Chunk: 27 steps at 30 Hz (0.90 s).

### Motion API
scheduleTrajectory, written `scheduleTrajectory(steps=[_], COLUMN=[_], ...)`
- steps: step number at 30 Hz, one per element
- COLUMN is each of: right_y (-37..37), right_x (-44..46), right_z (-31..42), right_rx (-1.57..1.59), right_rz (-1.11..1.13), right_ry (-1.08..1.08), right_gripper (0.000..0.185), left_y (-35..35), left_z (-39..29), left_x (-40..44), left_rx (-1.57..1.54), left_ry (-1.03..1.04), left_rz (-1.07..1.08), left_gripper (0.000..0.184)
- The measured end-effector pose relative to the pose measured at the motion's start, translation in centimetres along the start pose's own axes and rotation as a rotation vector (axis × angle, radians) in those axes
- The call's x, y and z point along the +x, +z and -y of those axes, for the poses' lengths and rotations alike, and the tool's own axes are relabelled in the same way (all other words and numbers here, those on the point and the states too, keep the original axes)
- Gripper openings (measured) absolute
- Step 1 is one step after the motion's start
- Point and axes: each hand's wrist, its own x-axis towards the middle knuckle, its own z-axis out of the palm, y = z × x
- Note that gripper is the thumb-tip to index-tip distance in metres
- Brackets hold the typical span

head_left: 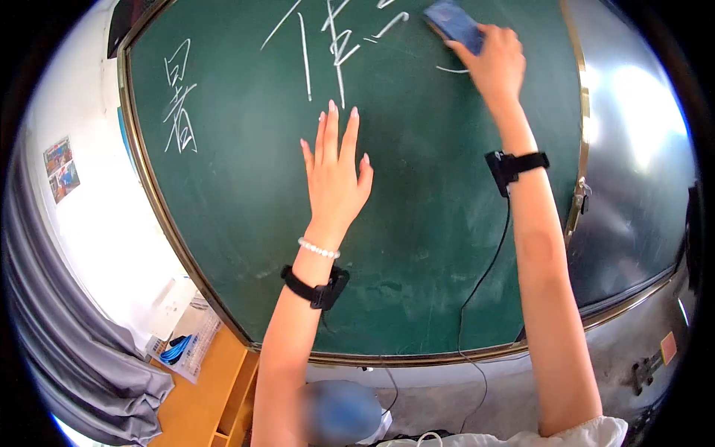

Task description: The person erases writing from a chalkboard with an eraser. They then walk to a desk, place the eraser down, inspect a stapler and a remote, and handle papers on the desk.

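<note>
A green chalkboard fills the middle of the head view. My right hand grips a blue chalkboard eraser near the top right, its face against or close to the board. Just below the eraser is a short curved chalk stroke. My left hand has its fingers spread over the board, holding nothing; whether the palm touches is hidden. Above its fingertips stand white chalk characters, cut off by the top edge. Another chalk character is at the left.
A dark glossy panel with a lock borders the board at right. Lower left are a wooden cabinet, a plastic basket and a grey curtain. A black cable hangs from my right wrist strap.
</note>
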Motion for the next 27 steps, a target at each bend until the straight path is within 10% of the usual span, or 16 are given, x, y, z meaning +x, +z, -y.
scheduleTrajectory(steps=[6, 11, 23, 27], right_y=[-1.9, -4.0, 2.1, 0.4], right_x=[-3.6, -8.3, 6.9, -0.5], right_z=[1.7, 5.4, 5.3, 9.8], right_rx=[-0.008, 0.211, 0.048, 0.194], right_rz=[0.080, 0.229, 0.093, 0.173], right_ry=[0.185, -0.312, 0.093, -0.397], right_gripper=[0.063, 0.056, 0.056, 0.056], left_y=[-0.2, 2.1, 2.4, 2.8], left_z=[3.7, 4.1, 4.3, 4.2], left_x=[-2.3, -3.0, -3.3, -3.4], left_rx=[0.114, 0.158, 0.130, 0.120], left_ry=[-0.074, -0.102, -0.075, -0.093], left_rz=[0.091, 0.133, 0.106, 0.083], left_gripper=[0.062, 0.077, 0.080, 0.078])
